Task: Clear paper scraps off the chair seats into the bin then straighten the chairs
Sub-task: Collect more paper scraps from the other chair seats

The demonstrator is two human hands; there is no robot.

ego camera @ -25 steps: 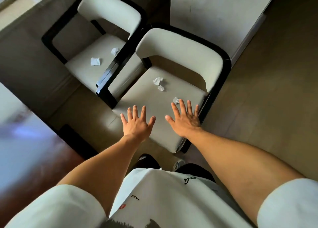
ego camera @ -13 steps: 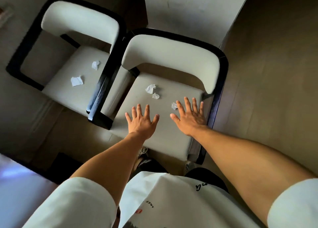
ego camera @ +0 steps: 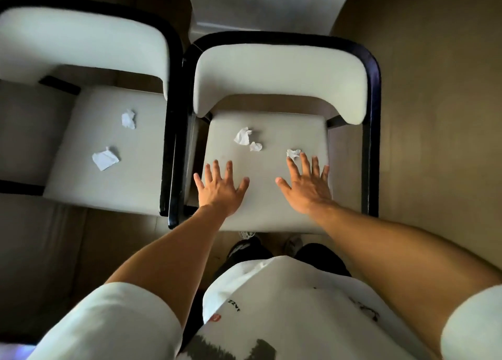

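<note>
Left hand (ego camera: 220, 188) and right hand (ego camera: 307, 187) flat, fingers spread, over cream padded black-framed chair seat (ego camera: 267, 202). Crumpled white paper scrap (ego camera: 292, 152) touching right fingertips; two more scraps (ego camera: 245, 138) just beyond left hand.

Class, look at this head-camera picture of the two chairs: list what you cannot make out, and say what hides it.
1. The bin: nowhere in the head view, so its place is unknown.
2. The left chair: its left side is cut off by the frame edge.
3. The right hand over the small scrap: whether the fingertips touch it cannot be told.
4. The shoes: mostly hidden by the shirt and the right chair.
</note>
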